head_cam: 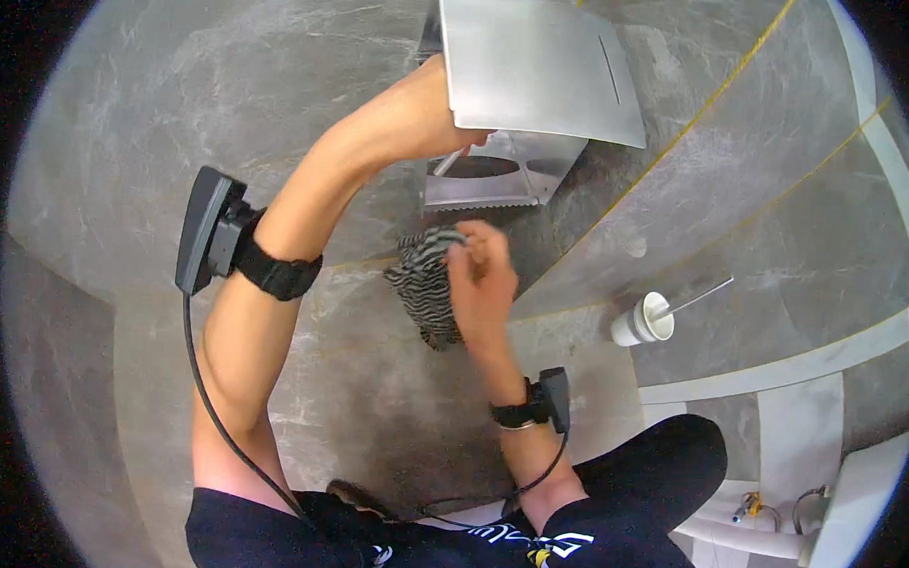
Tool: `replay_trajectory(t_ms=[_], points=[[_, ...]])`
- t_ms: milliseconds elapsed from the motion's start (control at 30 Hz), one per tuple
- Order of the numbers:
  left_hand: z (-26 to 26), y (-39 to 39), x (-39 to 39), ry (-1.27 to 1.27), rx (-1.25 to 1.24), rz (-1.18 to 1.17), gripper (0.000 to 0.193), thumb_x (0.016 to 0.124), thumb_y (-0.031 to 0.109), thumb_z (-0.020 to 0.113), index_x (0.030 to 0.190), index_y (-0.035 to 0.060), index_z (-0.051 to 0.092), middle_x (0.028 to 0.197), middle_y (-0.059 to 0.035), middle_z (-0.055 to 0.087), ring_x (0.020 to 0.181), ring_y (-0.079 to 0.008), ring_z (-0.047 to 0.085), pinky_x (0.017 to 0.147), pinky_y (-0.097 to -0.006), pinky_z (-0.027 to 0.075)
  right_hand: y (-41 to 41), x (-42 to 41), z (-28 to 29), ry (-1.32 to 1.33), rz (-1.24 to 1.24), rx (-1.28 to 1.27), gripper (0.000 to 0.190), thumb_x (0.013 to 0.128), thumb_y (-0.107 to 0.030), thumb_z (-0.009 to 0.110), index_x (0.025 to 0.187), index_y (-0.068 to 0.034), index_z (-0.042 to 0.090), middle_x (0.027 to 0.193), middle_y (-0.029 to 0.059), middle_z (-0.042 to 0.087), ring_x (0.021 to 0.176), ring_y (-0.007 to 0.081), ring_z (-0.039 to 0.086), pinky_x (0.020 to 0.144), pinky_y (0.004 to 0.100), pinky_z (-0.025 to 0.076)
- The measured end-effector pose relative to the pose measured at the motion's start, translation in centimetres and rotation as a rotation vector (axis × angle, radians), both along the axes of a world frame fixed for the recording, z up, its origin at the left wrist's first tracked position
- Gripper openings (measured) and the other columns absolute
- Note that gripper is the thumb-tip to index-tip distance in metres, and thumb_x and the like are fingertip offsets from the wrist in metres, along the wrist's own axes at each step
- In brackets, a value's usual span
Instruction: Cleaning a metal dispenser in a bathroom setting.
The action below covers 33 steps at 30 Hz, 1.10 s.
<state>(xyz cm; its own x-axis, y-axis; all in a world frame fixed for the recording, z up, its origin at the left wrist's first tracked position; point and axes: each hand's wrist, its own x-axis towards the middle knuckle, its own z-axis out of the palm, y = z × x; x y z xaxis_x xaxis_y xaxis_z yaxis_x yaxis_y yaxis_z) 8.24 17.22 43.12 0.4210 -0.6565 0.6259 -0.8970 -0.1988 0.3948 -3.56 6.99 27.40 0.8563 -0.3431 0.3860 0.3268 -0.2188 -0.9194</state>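
Observation:
A metal wall-mounted paper dispenser [537,69] with a flat lid and a serrated lower edge is at the top centre. My left hand [434,118] reaches in under the lid; its fingers are mostly hidden, and whether they grip anything does not show. Below the serrated edge, my right hand [485,274] holds a black-and-white striped cloth [424,287] by its upper right part, between thumb and fingers. The cloth hangs bunched, apart from the dispenser. Both forearms wear black straps with cabled devices.
Grey marble-look tiled walls [206,72] surround the dispenser. A white toilet brush holder [633,326] with a metal-handled brush stands to the right. At lower right are a small valve [751,506] with a hose and a white fixture [859,516].

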Motion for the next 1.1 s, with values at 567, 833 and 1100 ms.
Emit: replay_trajectory(t_ms=[567, 833, 1100], points=[[0.3, -0.2, -2.0, -0.054, 0.026, 0.199, 0.017, 0.074, 0.005, 0.064, 0.089, -0.0029, 0.063, 0.077, -0.0148, 0.063, 0.071, -0.0247, 0.058, 0.068, -0.0364, 0.050, -3.3, 3.0, 0.6, -0.301, -0.263, -0.752, 0.025, 0.071, -0.008, 0.065, 0.096, -0.009, 0.066, 0.098, 0.0067, 0.063, 0.104, 0.0288, 0.051, 0.089, 0.0411, 0.039], [1.9, -0.5, -2.6, 0.234, 0.221, 0.084, 0.015, 0.079, 0.016, 0.068, 0.084, 0.0021, 0.066, 0.068, -0.0076, 0.062, 0.061, -0.0185, 0.056, 0.060, -0.0334, 0.047, -5.5, -0.4, 2.9, 0.114, 0.354, -0.755, 0.019, 0.083, -0.017, 0.063, 0.095, -0.002, 0.065, 0.082, 0.0153, 0.066, 0.070, 0.0269, 0.062, 0.069, 0.0384, 0.049], [1.7, -0.2, -2.0, 0.238, 0.297, 0.004, 0.024, 0.077, 0.019, 0.072, 0.093, 0.0025, 0.066, 0.075, -0.0093, 0.065, 0.067, -0.0185, 0.058, 0.064, -0.0326, 0.048, -4.5, 3.7, 7.1, -0.035, 0.593, 0.917, 0.018, 0.093, -0.019, 0.055, 0.092, -0.001, 0.055, 0.066, 0.0028, 0.052, 0.052, 0.0110, 0.049, 0.046, 0.0272, 0.039]])
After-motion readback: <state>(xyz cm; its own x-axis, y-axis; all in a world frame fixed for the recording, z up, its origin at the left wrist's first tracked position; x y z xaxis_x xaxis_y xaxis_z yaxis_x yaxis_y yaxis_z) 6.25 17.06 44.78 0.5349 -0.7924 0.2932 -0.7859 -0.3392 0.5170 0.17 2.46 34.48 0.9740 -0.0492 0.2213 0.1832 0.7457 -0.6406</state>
